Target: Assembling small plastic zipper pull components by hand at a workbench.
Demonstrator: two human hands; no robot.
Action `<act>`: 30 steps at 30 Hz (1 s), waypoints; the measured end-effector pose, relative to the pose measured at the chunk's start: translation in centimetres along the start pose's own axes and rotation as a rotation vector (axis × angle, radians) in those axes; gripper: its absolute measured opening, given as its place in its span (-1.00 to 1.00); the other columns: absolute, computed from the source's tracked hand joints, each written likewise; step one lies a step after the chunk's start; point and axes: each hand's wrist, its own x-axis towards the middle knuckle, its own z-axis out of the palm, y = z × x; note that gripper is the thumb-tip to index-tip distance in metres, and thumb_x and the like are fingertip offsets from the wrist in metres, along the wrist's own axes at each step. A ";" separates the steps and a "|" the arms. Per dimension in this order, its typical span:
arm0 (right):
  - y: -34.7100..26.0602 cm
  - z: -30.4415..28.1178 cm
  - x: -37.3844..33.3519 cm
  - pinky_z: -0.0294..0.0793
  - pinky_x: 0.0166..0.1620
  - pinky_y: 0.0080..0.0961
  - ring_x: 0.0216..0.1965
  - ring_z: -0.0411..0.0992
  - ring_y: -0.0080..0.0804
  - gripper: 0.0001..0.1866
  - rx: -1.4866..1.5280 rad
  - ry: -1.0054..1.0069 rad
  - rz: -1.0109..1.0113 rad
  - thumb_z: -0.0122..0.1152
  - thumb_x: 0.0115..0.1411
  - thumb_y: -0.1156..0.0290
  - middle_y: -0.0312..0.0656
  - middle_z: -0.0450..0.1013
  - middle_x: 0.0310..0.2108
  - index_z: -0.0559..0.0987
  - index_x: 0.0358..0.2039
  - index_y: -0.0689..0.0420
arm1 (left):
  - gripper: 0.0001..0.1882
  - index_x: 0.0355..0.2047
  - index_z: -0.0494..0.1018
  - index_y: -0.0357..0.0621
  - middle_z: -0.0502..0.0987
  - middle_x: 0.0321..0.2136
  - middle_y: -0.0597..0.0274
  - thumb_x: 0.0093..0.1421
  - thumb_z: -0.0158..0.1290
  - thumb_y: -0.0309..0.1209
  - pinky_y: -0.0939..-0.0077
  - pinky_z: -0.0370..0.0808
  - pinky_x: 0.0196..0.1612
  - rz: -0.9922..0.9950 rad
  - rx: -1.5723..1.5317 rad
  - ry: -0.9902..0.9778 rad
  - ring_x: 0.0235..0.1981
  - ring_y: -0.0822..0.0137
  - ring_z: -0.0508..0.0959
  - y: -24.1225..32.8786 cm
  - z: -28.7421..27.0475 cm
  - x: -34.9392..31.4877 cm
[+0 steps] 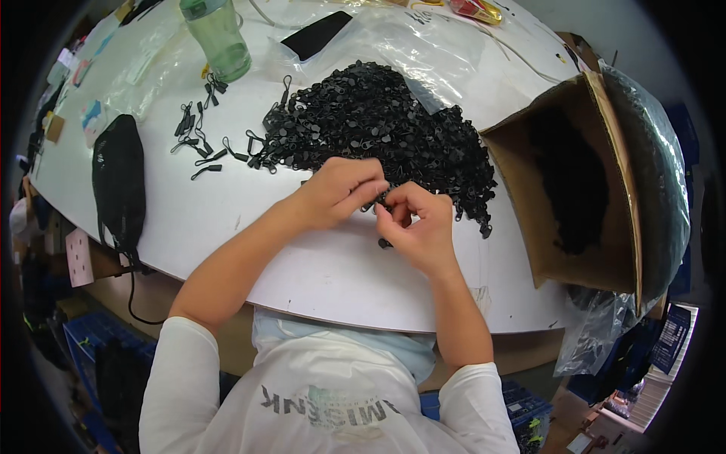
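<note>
A big heap of small black looped pieces, which look like zipper pulls [355, 113], lies on the white table. At its near edge my two hands meet, fingertips almost touching. My left hand [344, 193] is closed in a pinch, with a bit of black zipper pull showing by its fingertips. Thumb and forefinger of my right hand [417, 223] close on the same small dark piece, mostly hidden by the fingers. Another black piece [384, 244] shows just beneath my right hand. Several separate zipper pulls [200, 140] are scattered left of the heap.
An open cardboard box [544, 257] with dark contents lies at the right, clear plastic around it. A green bottle [223, 45] stands at the back left. Nearby are a black pouch [119, 181], a black flat piece [318, 35] and a clear plastic sheet [408, 45].
</note>
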 end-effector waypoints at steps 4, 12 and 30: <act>-0.3 -0.7 0.3 0.17 -0.68 -0.62 -0.81 0.25 -0.56 -0.86 -0.009 -0.069 -0.120 0.28 -0.07 0.52 -0.29 0.26 -0.83 0.45 -0.60 0.18 | -0.80 -0.59 0.33 -0.24 0.34 -0.64 0.09 0.13 0.05 -0.47 0.25 0.28 -0.53 0.185 0.165 -0.186 -0.59 0.05 0.37 -0.1 -1.6 0.1; -0.1 -0.6 0.6 0.25 -0.61 -0.55 -0.75 0.31 -0.45 -0.79 -0.261 -0.138 -0.121 0.35 -0.07 0.44 -0.24 0.30 -0.79 0.43 -0.56 0.15 | -0.73 -0.65 0.29 -0.25 0.29 -0.70 0.10 0.12 0.09 -0.47 0.27 0.24 -0.56 0.224 0.347 -0.072 -0.63 0.08 0.31 -1.7 -2.5 0.6; 5.2 -14.0 -0.5 0.20 -0.59 -0.76 -0.60 0.25 -0.65 -0.73 0.076 1.015 0.140 0.25 0.15 0.38 -0.28 0.37 -0.51 0.53 -0.16 0.23 | -0.55 -0.71 0.27 -0.09 0.33 -0.79 0.22 0.14 0.08 -0.09 0.29 0.32 -0.64 0.442 0.423 -0.010 -0.69 0.12 0.43 -0.4 0.3 -0.6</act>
